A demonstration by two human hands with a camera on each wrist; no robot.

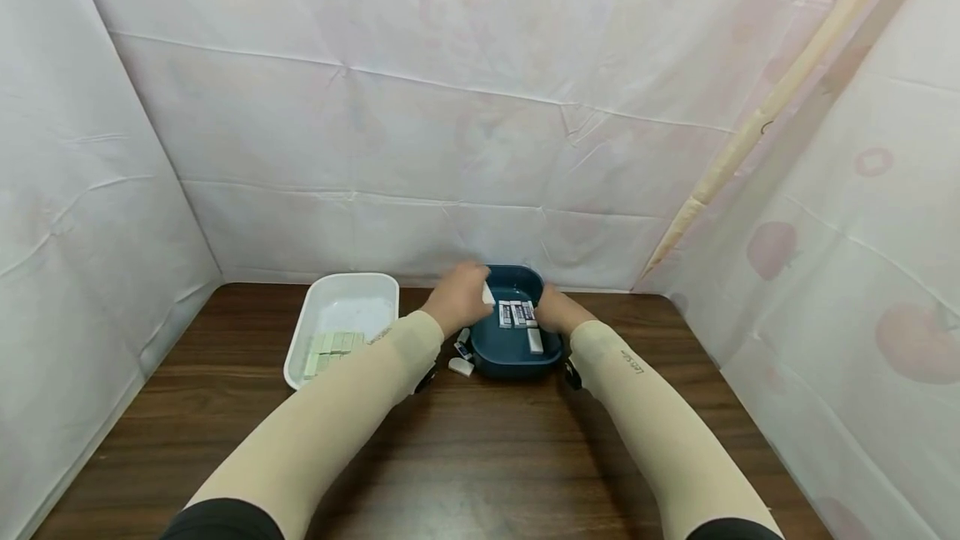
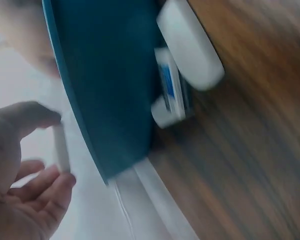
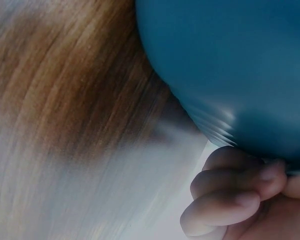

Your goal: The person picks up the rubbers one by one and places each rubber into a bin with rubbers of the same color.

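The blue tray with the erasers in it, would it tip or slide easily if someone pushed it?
The blue tray looks low and wide, so it probably slides on the smooth wooden table rather than tipping. It seems like light plastic. The loose erasers inside would likely shift about.

Both forearms in beige sleeves reach forward toward twelve o'clock, converging. The left hand [image 1: 459, 297] is raised, thumb and fingers [image 2: 45, 187] pinching something small and white. The right hand [image 1: 553, 312] sits lower at about one o'clock, fingers [image 3: 230, 200] curled in a grip.
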